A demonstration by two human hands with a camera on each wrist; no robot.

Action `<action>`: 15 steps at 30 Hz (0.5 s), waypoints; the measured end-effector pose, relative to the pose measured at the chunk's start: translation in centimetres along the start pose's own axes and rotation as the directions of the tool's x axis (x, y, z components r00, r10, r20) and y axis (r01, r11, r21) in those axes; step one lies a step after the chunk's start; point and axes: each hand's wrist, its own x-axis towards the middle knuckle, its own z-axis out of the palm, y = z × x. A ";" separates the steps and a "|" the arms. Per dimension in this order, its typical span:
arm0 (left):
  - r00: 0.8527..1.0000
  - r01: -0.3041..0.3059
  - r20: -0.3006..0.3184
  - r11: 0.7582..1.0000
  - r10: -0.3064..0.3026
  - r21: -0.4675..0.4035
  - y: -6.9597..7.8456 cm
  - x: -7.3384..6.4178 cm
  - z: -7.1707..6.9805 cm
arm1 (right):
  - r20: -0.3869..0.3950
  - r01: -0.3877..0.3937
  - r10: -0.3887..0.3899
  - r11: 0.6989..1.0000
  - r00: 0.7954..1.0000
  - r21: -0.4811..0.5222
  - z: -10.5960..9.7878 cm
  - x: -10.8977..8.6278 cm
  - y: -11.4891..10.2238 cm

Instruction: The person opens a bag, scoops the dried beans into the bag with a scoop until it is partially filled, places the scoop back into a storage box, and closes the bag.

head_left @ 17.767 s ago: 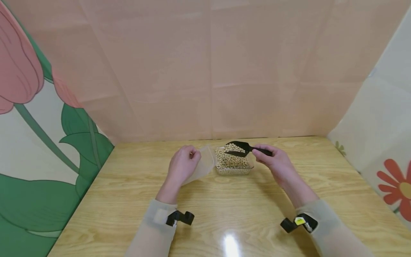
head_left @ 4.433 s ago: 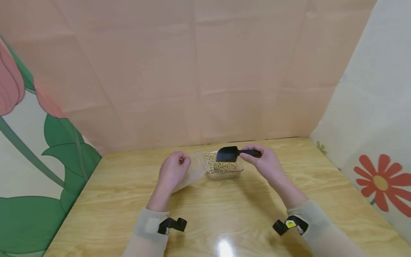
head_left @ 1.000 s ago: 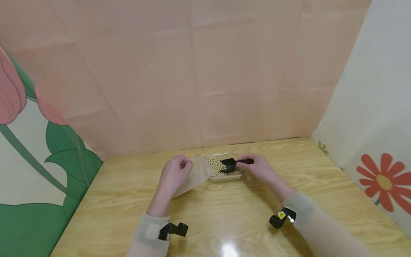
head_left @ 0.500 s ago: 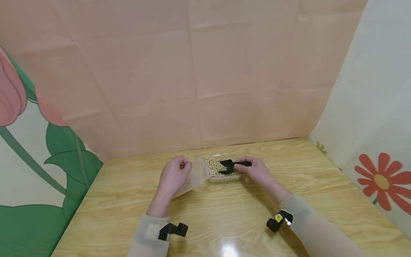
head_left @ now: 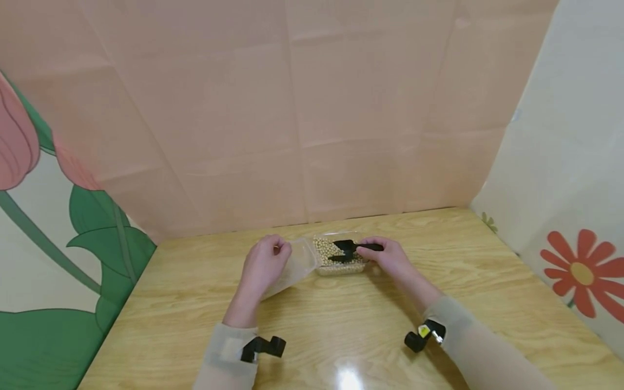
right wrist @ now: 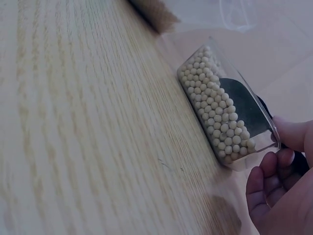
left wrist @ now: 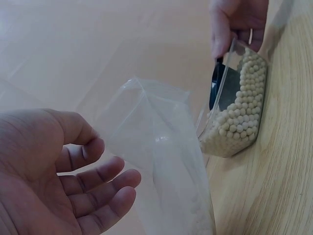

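My left hand pinches the rim of a translucent plastic bag between thumb and index finger, other fingers loosely bent. Pale round beans show faintly low in the bag. Just right of its open mouth stands a clear rectangular container, partly filled with pale, round, soybean-like beans. My right hand grips the handle of a black scoop at the container's right end. The scoop's blade sits down inside the container against the beans, seen through the clear wall in both wrist views.
The wood-grain table runs back to a pink cloth backdrop. A printed white sheet with a red flower borders the right, and a tulip-patterned one the left. Both wrists carry black camera mounts.
The scoop, loaded over the container at first and later turned over above it, is now low among the beans. Their level has dropped. The left hand keeps hold of the bag.
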 end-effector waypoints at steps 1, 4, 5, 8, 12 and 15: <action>1.000 0.000 0.000 1.000 0.000 0.001 0.0 0.0 0.0 | 0.001 0.001 -0.001 1.000 1.000 0.002 0.0 0.0 0.0; 1.000 0.000 0.000 1.000 0.000 0.004 -0.1 0.0 0.0 | 0.011 -0.008 0.007 0.999 1.000 0.046 0.0 -0.1 0.1; 1.000 -0.001 -0.001 1.000 0.001 0.004 -0.2 0.0 0.0 | 0.016 -0.011 0.010 0.998 1.000 0.059 0.0 -0.2 0.1; 1.000 -0.004 0.000 1.000 0.004 0.003 -0.2 0.0 0.0 | 0.022 -0.029 0.026 0.994 0.999 0.106 0.0 -0.3 0.2; 1.000 -0.006 0.004 1.000 0.006 -0.003 -0.3 0.0 0.0 | 0.017 -0.028 0.026 0.992 1.000 0.122 0.0 -0.5 0.4; 1.000 -0.004 0.006 1.000 0.004 -0.002 -0.3 0.0 0.0 | 0.007 -0.014 0.013 0.992 1.000 0.126 0.0 -0.4 0.5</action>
